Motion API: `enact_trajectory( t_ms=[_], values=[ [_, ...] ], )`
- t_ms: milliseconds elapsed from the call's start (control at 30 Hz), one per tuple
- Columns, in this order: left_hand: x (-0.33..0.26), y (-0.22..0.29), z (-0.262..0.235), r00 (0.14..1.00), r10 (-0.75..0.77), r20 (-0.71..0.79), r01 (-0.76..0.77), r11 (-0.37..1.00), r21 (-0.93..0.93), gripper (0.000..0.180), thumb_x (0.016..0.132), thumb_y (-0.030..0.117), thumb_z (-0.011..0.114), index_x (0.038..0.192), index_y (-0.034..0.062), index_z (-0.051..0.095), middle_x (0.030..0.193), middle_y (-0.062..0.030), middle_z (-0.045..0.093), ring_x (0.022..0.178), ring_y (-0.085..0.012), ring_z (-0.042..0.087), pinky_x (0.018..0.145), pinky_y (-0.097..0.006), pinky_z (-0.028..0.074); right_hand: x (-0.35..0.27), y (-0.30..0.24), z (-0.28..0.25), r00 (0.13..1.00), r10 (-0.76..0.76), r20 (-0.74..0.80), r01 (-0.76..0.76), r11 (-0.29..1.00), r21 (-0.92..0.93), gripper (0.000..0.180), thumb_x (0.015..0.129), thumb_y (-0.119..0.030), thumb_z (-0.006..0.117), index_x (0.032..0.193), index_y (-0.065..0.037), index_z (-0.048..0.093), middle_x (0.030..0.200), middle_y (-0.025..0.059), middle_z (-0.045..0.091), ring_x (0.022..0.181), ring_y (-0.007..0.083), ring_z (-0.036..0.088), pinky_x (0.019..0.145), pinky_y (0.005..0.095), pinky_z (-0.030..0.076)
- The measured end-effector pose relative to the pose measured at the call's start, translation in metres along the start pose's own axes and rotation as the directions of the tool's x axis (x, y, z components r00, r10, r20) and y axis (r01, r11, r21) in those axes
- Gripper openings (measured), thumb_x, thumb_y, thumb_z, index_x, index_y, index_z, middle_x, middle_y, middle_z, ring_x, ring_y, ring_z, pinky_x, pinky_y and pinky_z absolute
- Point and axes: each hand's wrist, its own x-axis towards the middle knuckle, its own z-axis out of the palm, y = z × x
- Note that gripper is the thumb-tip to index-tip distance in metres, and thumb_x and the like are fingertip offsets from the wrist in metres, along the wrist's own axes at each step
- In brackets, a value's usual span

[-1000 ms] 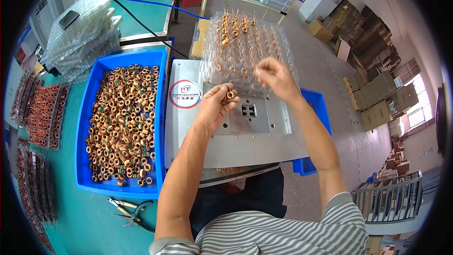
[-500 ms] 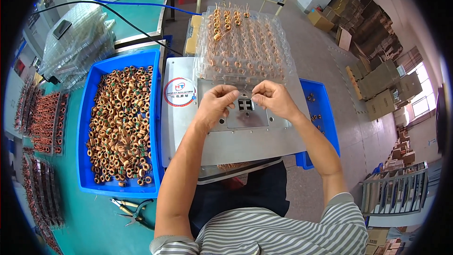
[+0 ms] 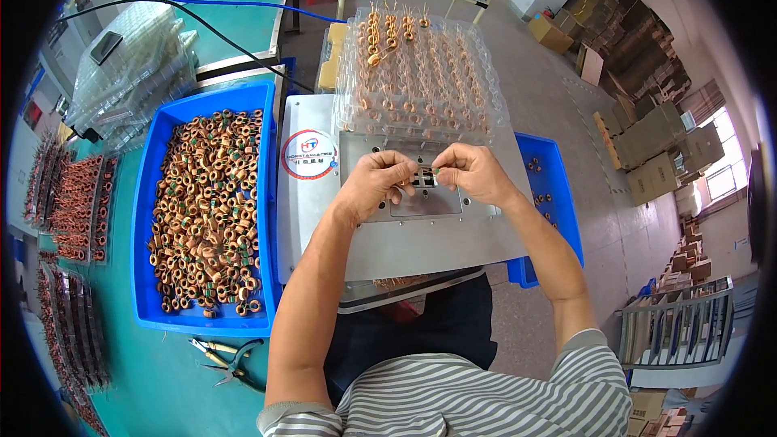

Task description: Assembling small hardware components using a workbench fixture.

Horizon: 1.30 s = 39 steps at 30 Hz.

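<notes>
Both hands work close together over a dark rectangular slot (image 3: 424, 179) in the metal plate of a flat-topped machine (image 3: 324, 226). My left hand (image 3: 376, 182) is closed in a pinch at the slot's left edge. Opposite it, my right hand (image 3: 475, 174) pinches thumb against forefinger at the slot's upper right. A tiny greenish bit shows by the right fingertips; what either hand grips is too small and covered to name. Just beyond the hands, a stack of clear plastic trays (image 3: 421, 105) carries rows of copper-wound ring coils (image 3: 373, 32) with upright wire ends.
At the left, a blue bin (image 3: 146, 275) holds a heap of ring coils (image 3: 210, 218). Pliers (image 3: 231, 371) lie before it on the green table (image 3: 154, 364). Another blue bin (image 3: 571, 226) with a few coils sits right of the machine. Filled trays (image 3: 81, 202) line the far left.
My left hand has shifted slightly right, closer to the slot and the right hand. My right hand has dipped a little, its fingertips nearer the slot.
</notes>
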Motion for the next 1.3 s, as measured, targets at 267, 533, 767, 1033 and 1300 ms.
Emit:
enact_trajectory(
  t_ms=[267, 533, 767, 1033, 1300],
  values=[
    [0.001, -0.001, 0.002, 1.0, -0.023, 0.005, 0.023, 0.999, -0.041, 0.014, 0.09, 0.015, 0.068, 0.094, 0.0025, 0.063, 0.08, -0.0032, 0.062, 0.064, -0.0112, 0.063, 0.046, -0.02, 0.043, -0.002, 0.002, 0.008, 0.996, -0.013, -0.085, 0.011, 0.999, -0.03, 0.014, 0.086, -0.002, 0.07, 0.098, 0.002, 0.064, 0.079, 0.0016, 0.065, 0.067, 0.005, 0.057, 0.059, 0.0207, 0.047],
    [0.001, -0.001, 0.002, 0.999, -0.002, -0.044, 0.001, 1.0, -0.022, 0.017, 0.087, 0.011, 0.07, 0.099, 0.0029, 0.062, 0.083, -0.0021, 0.062, 0.066, -0.0093, 0.06, 0.045, -0.019, 0.04, 0.0, 0.018, 0.02, 0.985, -0.076, -0.158, 0.082, 0.996, 0.035, 0.015, 0.085, -0.005, 0.072, 0.095, 0.001, 0.063, 0.079, 0.0017, 0.066, 0.067, 0.0046, 0.059, 0.058, 0.0202, 0.048],
    [0.002, -0.003, 0.004, 0.998, 0.009, -0.068, -0.014, 0.997, -0.074, 0.031, 0.084, 0.006, 0.071, 0.11, 0.0017, 0.056, 0.082, -0.0034, 0.061, 0.065, -0.0084, 0.057, 0.045, -0.02, 0.036, 0.003, 0.032, 0.032, 0.953, -0.115, -0.281, 0.154, 0.98, 0.123, 0.014, 0.084, -0.005, 0.073, 0.092, 0.001, 0.063, 0.077, 0.0031, 0.065, 0.063, 0.0064, 0.059, 0.054, 0.0213, 0.049],
    [-0.003, 0.003, 0.01, 0.999, 0.017, -0.047, -0.019, 0.999, -0.05, 0.03, 0.085, 0.01, 0.071, 0.11, 0.0019, 0.057, 0.081, -0.0023, 0.058, 0.063, -0.0067, 0.052, 0.047, -0.02, 0.034, 0.001, 0.025, 0.031, 0.952, -0.089, -0.293, 0.117, 0.99, 0.08, 0.015, 0.084, -0.004, 0.073, 0.092, 0.002, 0.062, 0.077, 0.0034, 0.066, 0.064, 0.0061, 0.059, 0.055, 0.0219, 0.049],
    [-0.002, 0.002, 0.01, 0.998, 0.014, -0.066, -0.016, 0.999, -0.036, 0.022, 0.086, 0.012, 0.07, 0.103, 0.0027, 0.06, 0.078, -0.0004, 0.058, 0.059, -0.0059, 0.051, 0.047, -0.02, 0.033, 0.0, 0.023, 0.034, 0.951, -0.12, -0.283, 0.124, 0.992, -0.004, 0.014, 0.084, -0.004, 0.072, 0.092, 0.001, 0.063, 0.077, 0.0028, 0.066, 0.067, 0.0049, 0.06, 0.057, 0.0204, 0.048]
  ],
)
